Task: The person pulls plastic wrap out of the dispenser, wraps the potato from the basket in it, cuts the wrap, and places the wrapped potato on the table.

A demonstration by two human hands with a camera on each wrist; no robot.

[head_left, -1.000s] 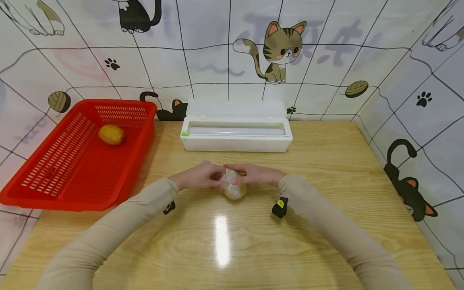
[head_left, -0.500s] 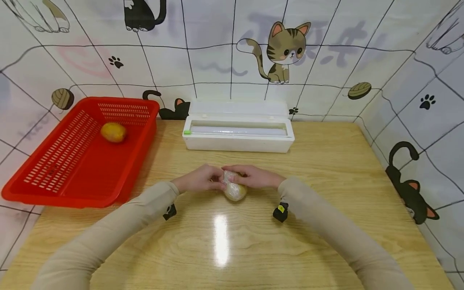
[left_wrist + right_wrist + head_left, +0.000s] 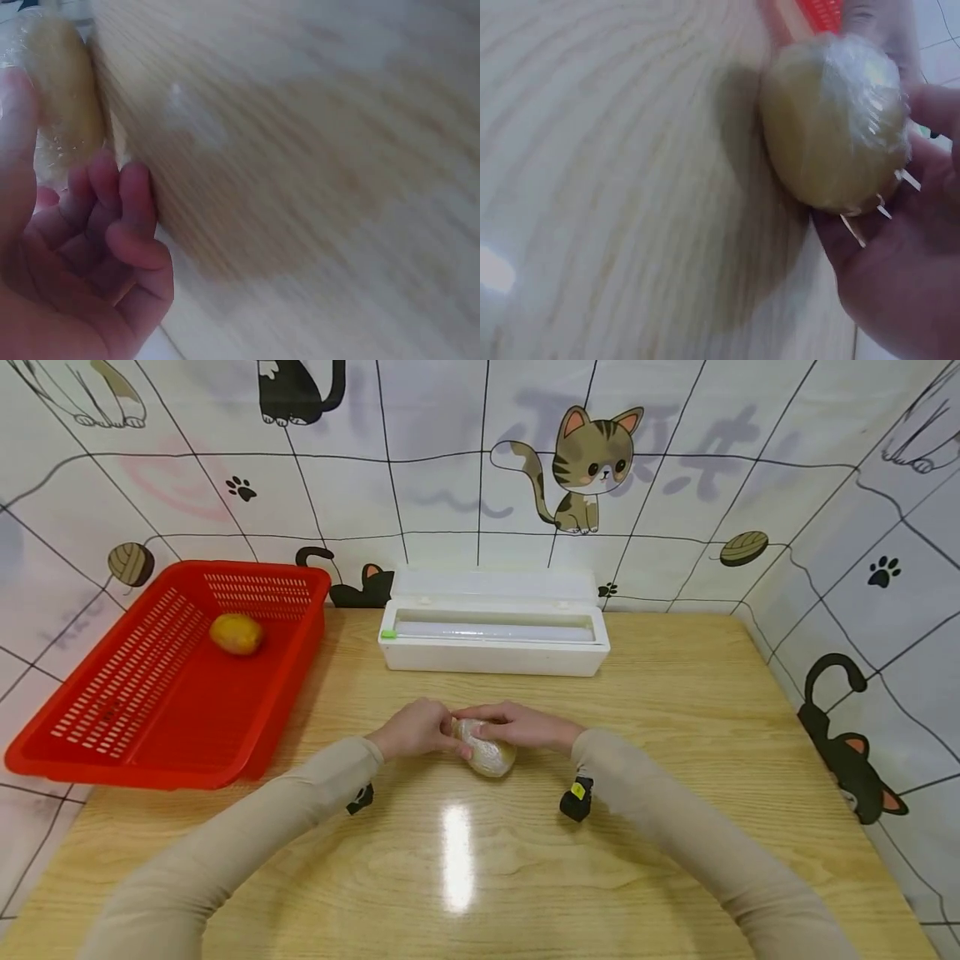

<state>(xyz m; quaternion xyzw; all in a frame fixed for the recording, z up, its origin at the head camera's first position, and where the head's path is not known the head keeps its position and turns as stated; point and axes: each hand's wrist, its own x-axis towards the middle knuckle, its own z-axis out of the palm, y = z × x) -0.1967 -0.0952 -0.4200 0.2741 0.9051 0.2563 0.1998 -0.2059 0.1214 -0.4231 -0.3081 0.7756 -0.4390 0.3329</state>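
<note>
Left hand [image 3: 415, 729] slightly farther inward

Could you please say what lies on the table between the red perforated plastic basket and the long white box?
Only bare, light wooden tabletop, as the head view shows.

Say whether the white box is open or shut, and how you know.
Open: the white box has its lid tipped up at the back, and the roll inside shows.
</note>
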